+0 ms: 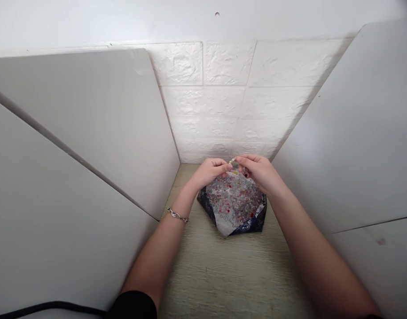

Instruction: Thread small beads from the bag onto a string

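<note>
Pale tiny piece: pinched between both hands, just above far edge of bead bag; too small to identify.
Left hand: fingertips closed on tiny piece.
Right hand: fingertips closed on it too.
Bead bag: open, heaped, mid table, under the hands.
Risk: likely slip of tiny piece into loose beads, hard to find again; wrist nudge could spill bag.
Table: bare on near side, room to pull back.
Left panel, right panel: close in, little sideways room.
Back wall: just beyond hands.
</note>
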A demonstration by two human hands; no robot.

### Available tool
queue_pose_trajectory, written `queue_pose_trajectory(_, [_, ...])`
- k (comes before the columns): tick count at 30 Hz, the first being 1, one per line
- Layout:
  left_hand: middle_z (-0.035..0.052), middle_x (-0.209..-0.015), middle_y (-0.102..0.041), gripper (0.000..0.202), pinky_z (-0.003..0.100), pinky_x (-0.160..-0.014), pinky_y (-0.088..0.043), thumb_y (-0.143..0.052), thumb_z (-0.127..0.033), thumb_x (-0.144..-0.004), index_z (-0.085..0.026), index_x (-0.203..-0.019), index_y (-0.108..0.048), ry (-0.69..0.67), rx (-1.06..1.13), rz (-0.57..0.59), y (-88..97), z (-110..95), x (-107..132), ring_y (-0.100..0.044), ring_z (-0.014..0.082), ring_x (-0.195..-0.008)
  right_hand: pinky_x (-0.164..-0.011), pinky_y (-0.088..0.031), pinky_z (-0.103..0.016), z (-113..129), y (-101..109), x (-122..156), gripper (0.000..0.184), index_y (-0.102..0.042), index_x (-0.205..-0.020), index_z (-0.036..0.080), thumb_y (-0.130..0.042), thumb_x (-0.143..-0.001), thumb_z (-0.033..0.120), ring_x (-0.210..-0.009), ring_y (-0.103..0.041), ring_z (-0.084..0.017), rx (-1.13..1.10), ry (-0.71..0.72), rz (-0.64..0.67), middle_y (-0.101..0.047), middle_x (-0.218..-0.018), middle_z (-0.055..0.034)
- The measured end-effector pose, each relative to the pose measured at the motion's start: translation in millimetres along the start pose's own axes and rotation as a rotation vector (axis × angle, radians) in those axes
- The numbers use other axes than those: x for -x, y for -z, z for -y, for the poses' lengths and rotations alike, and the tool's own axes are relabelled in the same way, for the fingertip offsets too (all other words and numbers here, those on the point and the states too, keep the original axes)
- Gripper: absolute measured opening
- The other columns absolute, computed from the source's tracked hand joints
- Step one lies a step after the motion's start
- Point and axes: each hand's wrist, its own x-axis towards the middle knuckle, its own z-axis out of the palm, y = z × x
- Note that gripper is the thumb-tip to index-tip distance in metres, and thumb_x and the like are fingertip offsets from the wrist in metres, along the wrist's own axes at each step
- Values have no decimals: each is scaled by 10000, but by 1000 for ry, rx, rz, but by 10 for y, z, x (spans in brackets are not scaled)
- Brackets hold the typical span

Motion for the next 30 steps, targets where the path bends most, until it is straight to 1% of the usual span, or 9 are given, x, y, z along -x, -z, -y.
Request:
queue_pose_trajectory(3, [-16, -481, -478, 302, 194, -451, -242, -588, -416, -688, -128, -597, -567, 27, 3, 10, 29, -2, 9, -371, 50, -436, -442, -247, -221, -3, 7, -4, 267, -634, -725, 163, -657, -619, 407, -457, -362, -62, -74, -28, 49, -507, -512, 32])
queue_pose_trajectory(6, [-15, -504, -496, 276, 185, -448, -245, -583, -409, -697, -135, -671, -596, 23, 0, 68, 62, -19, 34, -388, 50, -449, -460, -253, -219, -21, 26, -18, 290, -625, -736, 157, -664, -617, 419, -465, -368, -59, -123, -43, 89, -487, -513, 40])
queue_pose_trajectory(8, [-2, -545, -532, 260, 180, -458, -264, -576, -401, -707, -142, -691, -599, 35, -22, 106, 77, -31, 48, -428, 58, -485, -477, -266, -222, -38, 39, -29, 302, -617, -724, 153, -659, -623, 434, -474, -376, -62, -106, -33, 115, -477, -513, 43])
queue_pose_trajectory(10, [12, -573, -559, 254, 177, -464, -278, -572, -393, -712, -144, -664, -591, 51, -48, 130, 84, -37, 55, -454, 64, -509, -492, -280, -226, -54, 48, -37, 317, -606, -696, 150, -643, -637, 459, -483, -383, -66, -65, -15, 134, -477, -513, 40])
queue_pose_trajectory(13, [24, -597, -580, 279, 179, -499, -328, -566, -403, -716, -140, -625, -580, 57, -58, 171, 87, -24, 45, -489, 74, -538, -513, -301, -231, -73, 49, -42, 349, -579, -654, 151, -614, -655, 498, -500, -402, -73, -20, 2, 142, -487, -523, 33])
queue_pose_trajectory(16, [38, -669, -611, 269, 205, -583, -393, -579, -403, -706, -139, -659, -605, 44, -23, 206, 96, 6, 28, -523, 87, -591, -546, -326, -235, -82, 40, -44, 375, -542, -600, 157, -601, -659, 523, -514, -415, -78, -27, 7, 140, -486, -526, 29])
queue_pose_trajectory(20, [44, -721, -623, 231, 210, -606, -390, -617, -368, -682, -140, -699, -646, 46, 9, 221, 123, 29, 27, -509, 78, -603, -601, -363, -239, -74, 21, -40, 400, -510, -546, 164, -624, -631, 538, -528, -432, -82, -122, -34, 135, -481, -514, 27])
queue_pose_trajectory(26, [28, -693, -598, 263, 209, -585, -345, -602, -386, -697, -149, -793, -665, 27, -11, 218, 158, 85, 33, -478, 82, -610, -642, -416, -264, -30, -23, -9, 403, -473, -528, 186, -664, -589, 536, -524, -442, -95, -301, -122, 167, -442, -488, 41])
queue_pose_trajectory(30, [8, -650, -560, 266, 202, -539, -304, -569, -409, -719, -158, -770, -639, 30, -24, 184, 141, 78, 31, -436, 73, -567, -704, -453, -303, 5, -40, 11, 383, -454, -498, 193, -641, -636, 498, -558, -475, -111, -447, -131, 169, -460, -512, 28])
